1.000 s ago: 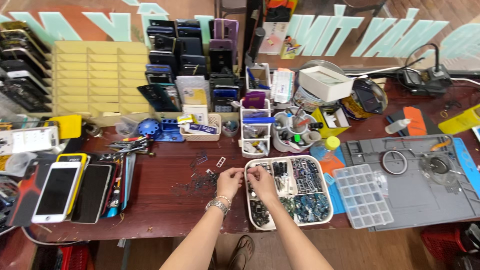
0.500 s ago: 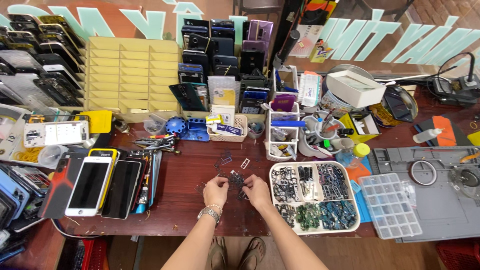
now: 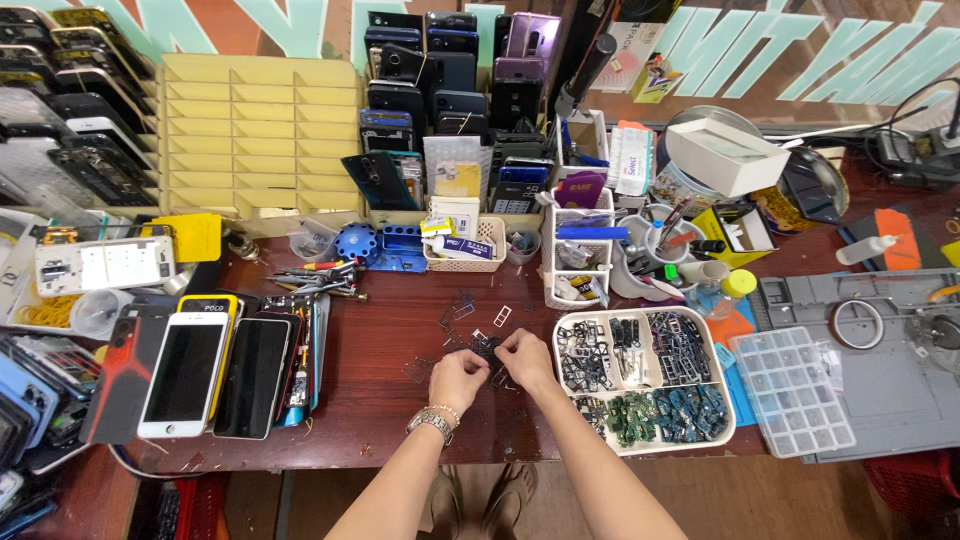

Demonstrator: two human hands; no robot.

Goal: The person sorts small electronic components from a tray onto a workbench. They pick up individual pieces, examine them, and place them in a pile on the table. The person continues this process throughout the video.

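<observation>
My left hand [image 3: 457, 380], with a metal bracelet on the wrist, and my right hand [image 3: 526, 358] meet over the dark red table [image 3: 380, 410]. Between their fingertips they pinch a small bunch of dark, thin phone parts [image 3: 488, 350]. A few more small frames [image 3: 462, 312] lie scattered on the table just beyond the hands. Right of my right hand sits a white divided tray [image 3: 640, 442] filled with several heaps of small black and green parts.
Phones [image 3: 185, 372] lie in a row at the left. A yellow slotted rack [image 3: 258, 140] and upright phones [image 3: 455, 75] stand at the back. A clear compartment box [image 3: 792, 390] rests on a grey mat [image 3: 890, 400] at the right. Cups and small baskets crowd the middle back.
My hands left the white tray and moved left onto the bare table, carrying small dark parts between them. The camera view shifted left and closer.
</observation>
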